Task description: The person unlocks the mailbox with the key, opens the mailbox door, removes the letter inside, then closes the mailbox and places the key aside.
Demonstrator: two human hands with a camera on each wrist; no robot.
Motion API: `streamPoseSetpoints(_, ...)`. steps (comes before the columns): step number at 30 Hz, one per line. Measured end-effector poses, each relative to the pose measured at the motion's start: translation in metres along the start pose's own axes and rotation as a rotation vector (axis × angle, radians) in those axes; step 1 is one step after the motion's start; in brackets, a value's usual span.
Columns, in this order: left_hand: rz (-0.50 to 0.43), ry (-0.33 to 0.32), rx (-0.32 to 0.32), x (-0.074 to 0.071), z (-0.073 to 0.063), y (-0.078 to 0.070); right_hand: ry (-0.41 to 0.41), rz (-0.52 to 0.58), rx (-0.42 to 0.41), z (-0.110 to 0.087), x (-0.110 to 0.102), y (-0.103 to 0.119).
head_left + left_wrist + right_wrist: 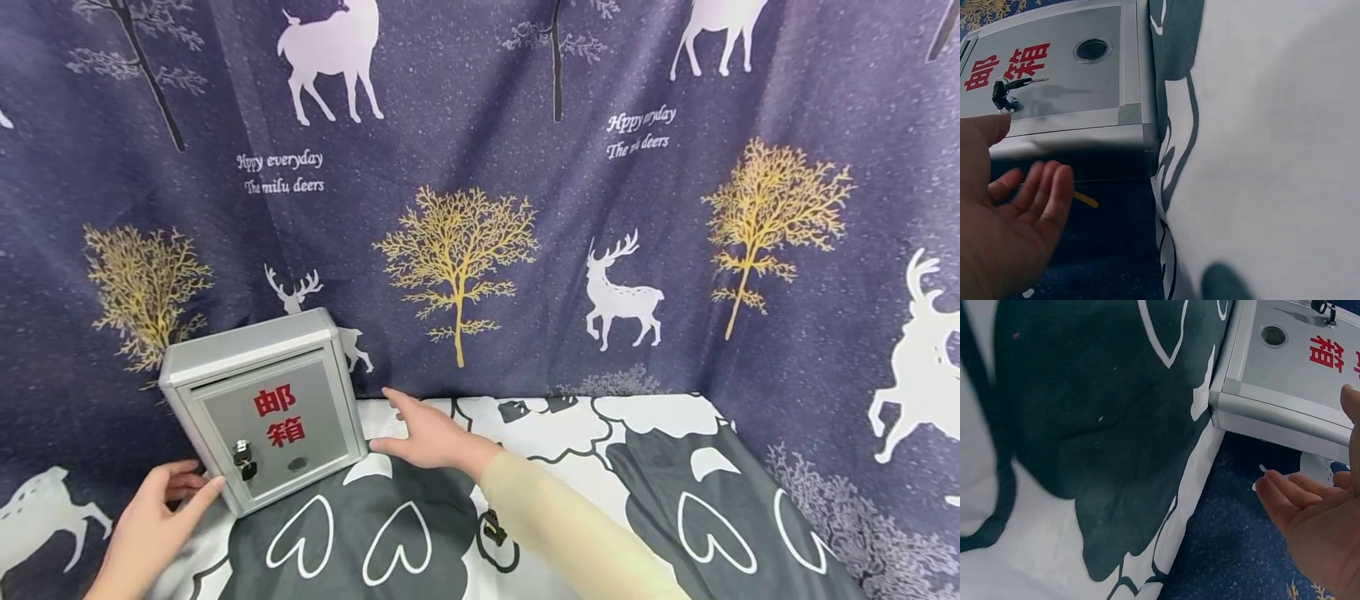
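Note:
A silver metal mailbox [333, 400] with red Chinese characters stands on the patterned cloth at the left. Keys [247, 468] hang from the lock on its front door, which looks closed. My left hand [161, 517] is at the box's lower left side, thumb towards the front edge and fingers loosely bent; whether it touches the metal I cannot tell. On the other side, my right hand [429, 433] is held with fingers spread, thumb near the lower right corner. In the right wrist view a gap shows between its fingers and the box side.
A small black and yellow object [491, 529] lies on the cloth [555, 429], beside my right forearm. Behind the mailbox hangs a dark blue curtain [480, 108] printed with deer and trees. It continues along the right side.

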State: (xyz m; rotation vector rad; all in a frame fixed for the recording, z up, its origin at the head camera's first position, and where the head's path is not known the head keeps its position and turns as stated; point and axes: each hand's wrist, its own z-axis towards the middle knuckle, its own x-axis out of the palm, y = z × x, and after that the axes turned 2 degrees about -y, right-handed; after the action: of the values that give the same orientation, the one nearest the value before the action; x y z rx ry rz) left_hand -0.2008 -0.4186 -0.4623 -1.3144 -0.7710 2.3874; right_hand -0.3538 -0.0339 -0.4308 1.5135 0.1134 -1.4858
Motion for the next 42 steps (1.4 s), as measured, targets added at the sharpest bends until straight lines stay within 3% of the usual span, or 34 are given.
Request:
streamPoseSetpoints(3,-0.005,0.085,-0.007,0.003,0.007,0.003,-0.001,0.036,0.003,0.007,0.003,0.003)
streamPoseSetpoints(5,-0.045,0.112,0.021,0.005,0.01,0.005,0.005,0.045,0.005,0.012,0.007,0.005)
streamPoseSetpoints(9,-0.126,0.114,0.081,0.01,0.011,0.006,0.014,0.05,0.009,0.021,0.016,0.008)
streamPoseSetpoints(16,-0.175,0.161,0.043,0.015,0.008,-0.003,-0.003,0.071,0.011,0.031,0.027,0.018)
streamPoseSetpoints(23,-0.228,0.089,0.142,0.026,0.001,0.0,-0.028,0.099,-0.007,0.036,0.033,0.025)
streamPoseSetpoints(31,-0.199,0.038,0.18,0.029,0.003,0.006,-0.032,0.069,-0.007,0.045,0.035,0.029)
streamPoseSetpoints(42,-0.259,0.016,0.288,0.031,0.005,0.009,-0.061,-0.094,-0.059,0.057,0.032,0.029)
